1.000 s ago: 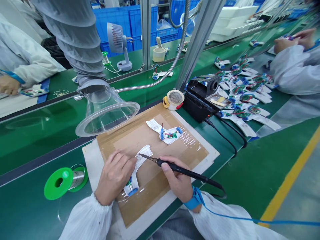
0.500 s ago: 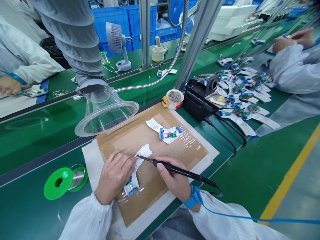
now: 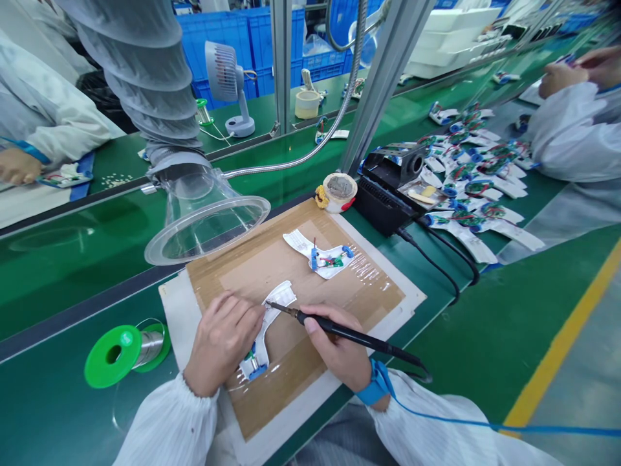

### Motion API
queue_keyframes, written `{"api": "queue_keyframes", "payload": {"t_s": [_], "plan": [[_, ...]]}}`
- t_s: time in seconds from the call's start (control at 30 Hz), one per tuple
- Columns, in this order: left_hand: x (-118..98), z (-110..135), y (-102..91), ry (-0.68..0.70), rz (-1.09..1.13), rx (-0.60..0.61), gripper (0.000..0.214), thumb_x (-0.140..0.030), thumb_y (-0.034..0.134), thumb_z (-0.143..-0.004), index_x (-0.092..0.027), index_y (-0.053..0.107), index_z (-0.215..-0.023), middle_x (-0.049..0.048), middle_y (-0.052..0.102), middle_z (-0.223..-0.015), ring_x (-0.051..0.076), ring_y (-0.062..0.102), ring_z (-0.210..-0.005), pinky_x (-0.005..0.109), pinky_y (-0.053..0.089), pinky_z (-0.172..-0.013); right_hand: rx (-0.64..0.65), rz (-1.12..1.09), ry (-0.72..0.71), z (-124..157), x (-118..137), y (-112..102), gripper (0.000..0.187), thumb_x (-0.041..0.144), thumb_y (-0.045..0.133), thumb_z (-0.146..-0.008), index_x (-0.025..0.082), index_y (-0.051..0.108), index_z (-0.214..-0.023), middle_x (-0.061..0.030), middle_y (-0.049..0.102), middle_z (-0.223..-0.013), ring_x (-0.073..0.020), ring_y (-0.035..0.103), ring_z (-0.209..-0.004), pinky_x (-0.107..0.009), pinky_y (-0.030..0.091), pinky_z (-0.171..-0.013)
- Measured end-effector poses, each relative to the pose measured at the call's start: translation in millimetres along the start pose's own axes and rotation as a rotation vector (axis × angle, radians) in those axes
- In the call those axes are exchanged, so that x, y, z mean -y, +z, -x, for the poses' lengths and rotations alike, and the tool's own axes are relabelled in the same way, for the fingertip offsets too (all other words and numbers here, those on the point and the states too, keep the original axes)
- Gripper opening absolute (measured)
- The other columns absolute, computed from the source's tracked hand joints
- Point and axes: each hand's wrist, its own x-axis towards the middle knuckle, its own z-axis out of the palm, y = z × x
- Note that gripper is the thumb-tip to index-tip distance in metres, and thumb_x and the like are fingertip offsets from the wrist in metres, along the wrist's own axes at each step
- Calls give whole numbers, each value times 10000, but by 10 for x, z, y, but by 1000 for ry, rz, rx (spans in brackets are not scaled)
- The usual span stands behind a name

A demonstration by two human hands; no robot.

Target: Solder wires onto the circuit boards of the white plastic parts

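My right hand (image 3: 342, 346) grips a soldering iron (image 3: 354, 333) like a pen. The iron's tip meets the upper part of a curved white plastic housing (image 3: 262, 333), close to my left fingertips. Over the left side of that housing lies my left hand (image 3: 228, 336), its fingers curled together; what they pinch is hidden. Blue and green parts show at the housing's lower end. A second white housing (image 3: 320, 255), with a blue part, red wires and a green piece, lies farther back on the brown taped board (image 3: 295, 395).
At left stands a green solder spool (image 3: 114, 356). A clear fume hood (image 3: 208, 230) hangs above the board's back left. Behind the board are a round tub (image 3: 339, 192) and a black soldering-iron stand (image 3: 388, 188). Several housings (image 3: 475, 168) are heaped at right, near a co-worker's sleeve (image 3: 570, 136).
My hands, the iron and both housings look almost unmoved. The co-worker's hands at right have shifted slightly up and right. A housing on the far belt has moved right.
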Motion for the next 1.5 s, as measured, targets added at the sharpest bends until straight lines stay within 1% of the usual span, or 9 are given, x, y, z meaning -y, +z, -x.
{"api": "queue_keyframes", "payload": {"t_s": [0.53,0.63,0.93,1.03,1.1,1.2,1.3,1.4,1.5], "plan": [[17,-8,2,0,1,16,97,-130,585,-958,-216,631,-963,-17,733,-844,148,641,-779,396,450,-975,-45,-15,-1,16,-20,-9,144,225,628,-929,260,744,-1006,-22,790,-917,-191,746,-829,-315,613,-747],[17,-14,-8,-3,15,15,106,-127,577,-960,-217,634,-964,-14,735,-848,149,641,-782,395,450,-968,-77,-22,-3,19,-34,-20,163,248,618,-949,275,745,-1047,-26,792,-946,-203,748,-862,-334,617,-759],[27,13,11,-11,18,21,107,-130,576,-963,-211,645,-974,-5,733,-865,151,642,-799,399,441,-985,-19,-100,-17,68,-76,-59,280,299,648,-967,303,708,-1240,-26,805,-995,-202,773,-883,-343,637,-821],[23,4,4,6,22,-10,98,-114,587,-955,-193,642,-975,0,724,-851,149,631,-784,396,448,-971,88,-132,-17,-20,-89,-79,289,251,629,-984,289,684,-1265,-6,807,-906,-182,786,-820,-311,642,-807],[20,-1,-2,11,19,-14,92,-111,594,-951,-188,640,-971,0,716,-838,150,625,-776,397,448,-964,220,-106,-99,-154,-105,-65,243,199,581,-1004,285,695,-1201,-4,804,-932,-171,781,-860,-303,629,-832],[19,-1,-1,13,14,-10,81,-121,595,-953,-187,639,-967,3,710,-838,156,624,-786,397,448,-961,412,18,-311,-391,-151,1,233,190,621,-974,272,667,-1188,-48,760,-1161,-214,709,-1115,-401,556,-1008],[23,5,11,6,16,-5,78,-130,587,-959,-189,637,-958,4,705,-839,158,617,-789,395,447,-962,553,151,-396,-544,-217,79,434,187,689,-928,265,566,-1337,-81,696,-1289,-247,607,-1284,-504,430,-1145],[29,8,16,-12,36,-1,87,-131,579,-963,-195,636,-952,-3,694,-826,153,605,-781,391,444,-965,621,198,-394,-582,-279,122,499,167,676,-937,281,512,-1395,-64,696,-1283,-227,614,-1269,-518,370,-1187],[34,11,8,-23,58,7,87,-137,574,-967,-195,638,-952,-2,686,-827,153,596,-791,386,444,-961,615,190,-400,-574,-328,135,474,182,698,-927,268,535,-1364,-58,712,-1238,-232,631,-1226,-505,391,-1168]]}}
